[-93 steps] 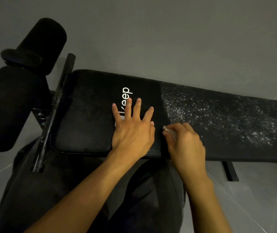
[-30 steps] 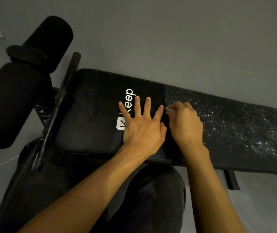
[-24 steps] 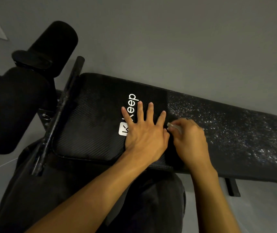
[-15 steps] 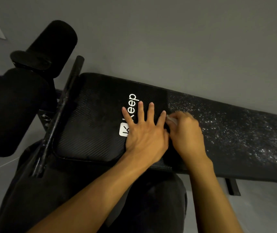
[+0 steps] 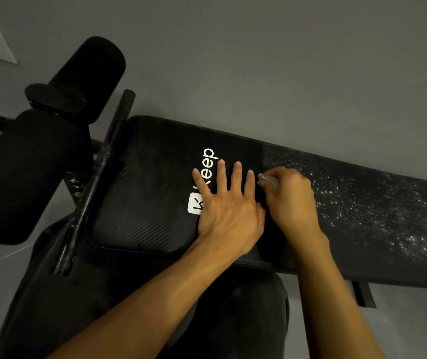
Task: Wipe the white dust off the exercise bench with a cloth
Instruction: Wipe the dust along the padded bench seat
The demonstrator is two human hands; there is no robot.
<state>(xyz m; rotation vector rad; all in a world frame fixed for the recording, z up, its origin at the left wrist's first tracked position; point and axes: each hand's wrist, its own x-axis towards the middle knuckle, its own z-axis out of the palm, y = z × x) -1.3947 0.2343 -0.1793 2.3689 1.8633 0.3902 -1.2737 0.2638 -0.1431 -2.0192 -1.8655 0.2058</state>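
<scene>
The black exercise bench (image 5: 150,203) runs from left to right below me. Its left pad carries a white logo and looks free of dust. White dust (image 5: 378,213) speckles the long pad on the right. My left hand (image 5: 228,206) lies flat on the left pad with fingers spread. My right hand (image 5: 291,200) is curled around a small pale cloth (image 5: 267,179), pressing it on the bench at the seam where the dust begins. Only a tip of the cloth shows past my fingers.
Two black foam rollers (image 5: 59,130) and a black bar (image 5: 95,177) stand at the bench's left end. A grey wall (image 5: 259,60) rises right behind the bench. My dark trousers (image 5: 103,307) fill the lower view. A bench foot (image 5: 362,294) sits on the grey floor.
Over the last seconds my right hand with the cloth has rubbed back and forth along the seam, from the near edge toward the far side. My left hand stayed flat on the pad.
</scene>
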